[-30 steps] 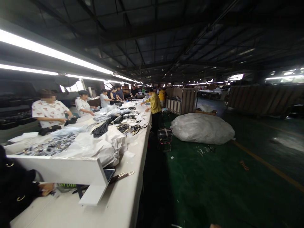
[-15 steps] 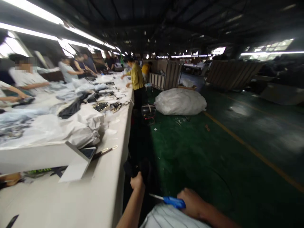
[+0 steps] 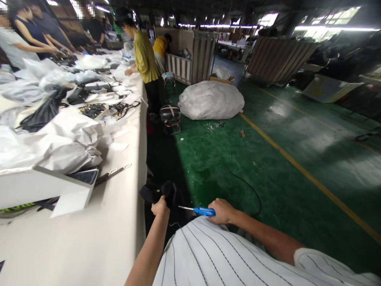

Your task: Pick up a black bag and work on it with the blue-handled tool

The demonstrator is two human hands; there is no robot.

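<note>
My left hand (image 3: 160,207) is closed round a black piece of cloth or leather (image 3: 162,192), held just off the edge of the long white table (image 3: 119,222). My right hand (image 3: 222,211) grips blue-handled scissors (image 3: 199,210), whose thin blades point left toward the black piece. Both hands hover above my striped shirt (image 3: 208,258), over the dark gap beside the table.
The table carries white paper bundles (image 3: 68,143), black straps and hardware (image 3: 98,109), a strap with metal clips (image 3: 114,172) and a white shelf (image 3: 44,184). Other people work along it. A big white sack (image 3: 211,99) and a black bag (image 3: 170,118) lie on the green floor.
The view has tilted down. My two hands, out of sight a second ago, have come up into view with the black piece and the scissors, now closer together.
</note>
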